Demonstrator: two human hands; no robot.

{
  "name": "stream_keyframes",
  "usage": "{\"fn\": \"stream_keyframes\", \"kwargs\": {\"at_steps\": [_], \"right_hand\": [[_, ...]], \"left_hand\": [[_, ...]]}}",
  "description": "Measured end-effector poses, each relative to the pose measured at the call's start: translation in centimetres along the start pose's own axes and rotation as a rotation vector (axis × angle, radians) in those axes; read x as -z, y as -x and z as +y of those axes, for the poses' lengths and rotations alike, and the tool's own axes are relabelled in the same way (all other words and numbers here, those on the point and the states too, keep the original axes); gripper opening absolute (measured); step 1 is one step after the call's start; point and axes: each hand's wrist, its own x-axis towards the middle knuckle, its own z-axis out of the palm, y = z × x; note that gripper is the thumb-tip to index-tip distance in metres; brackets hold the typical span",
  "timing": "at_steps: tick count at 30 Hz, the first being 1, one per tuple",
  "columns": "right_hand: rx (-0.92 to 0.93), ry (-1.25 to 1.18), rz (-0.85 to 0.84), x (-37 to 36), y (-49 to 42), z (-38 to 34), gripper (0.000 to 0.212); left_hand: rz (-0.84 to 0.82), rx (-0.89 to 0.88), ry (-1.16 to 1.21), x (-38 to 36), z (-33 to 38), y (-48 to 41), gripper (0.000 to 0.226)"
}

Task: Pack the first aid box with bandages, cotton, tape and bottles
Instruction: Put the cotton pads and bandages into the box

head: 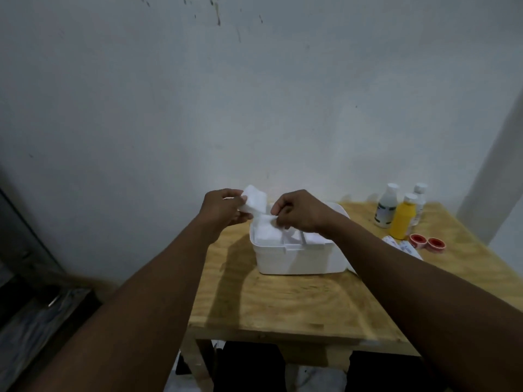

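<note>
A white first aid box (pixel 297 258) stands open on the wooden table (pixel 283 301), with white material inside it. My left hand (pixel 222 209) holds a white pad of cotton (pixel 256 202) above the box's left rim. My right hand (pixel 300 212) pinches the lower white end of that cotton (pixel 267 222) just over the box. At the back right stand three bottles: a white one (pixel 386 206), a yellow one (pixel 403 219) and a small clear one (pixel 420 199). Two red tape rolls (pixel 427 242) lie beside them. Wrapped bandages (pixel 399 246) lie partly hidden behind my right forearm.
The table stands against a pale wall (pixel 254 94). Its left edge drops to a dark floor, where a dark piece of furniture (pixel 25 278) stands at the far left. My legs show under the table's front edge.
</note>
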Motion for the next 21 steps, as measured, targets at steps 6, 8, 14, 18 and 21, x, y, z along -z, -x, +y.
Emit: {"fn": "stream_keyframes", "kwargs": {"at_steps": [6, 8, 14, 18, 21], "right_hand": [[0.065, 0.197, -0.021, -0.7, -0.6, 0.5, 0.013], [0.086, 0.223, -0.004, -0.8, -0.5, 0.7, 0.015], [0.12, 0.216, 0.054, -1.2, 0.0, 1.3, 0.021], [0.119, 0.214, 0.08, -1.2, 0.0, 1.7, 0.017], [0.133, 0.218, 0.097, -1.3, 0.0, 2.0, 0.013]], "left_hand": [[0.038, -0.039, -0.119, -1.0, 0.0, -1.0, 0.008], [0.049, -0.052, -0.155, -1.3, -0.4, -1.1, 0.008], [0.049, -0.041, -0.176, -2.3, -1.6, -0.6, 0.013], [0.001, -0.121, -0.316, -2.3, -1.0, -0.4, 0.027], [-0.056, -0.2, -0.419, -2.0, -0.6, -0.5, 0.032]]}}
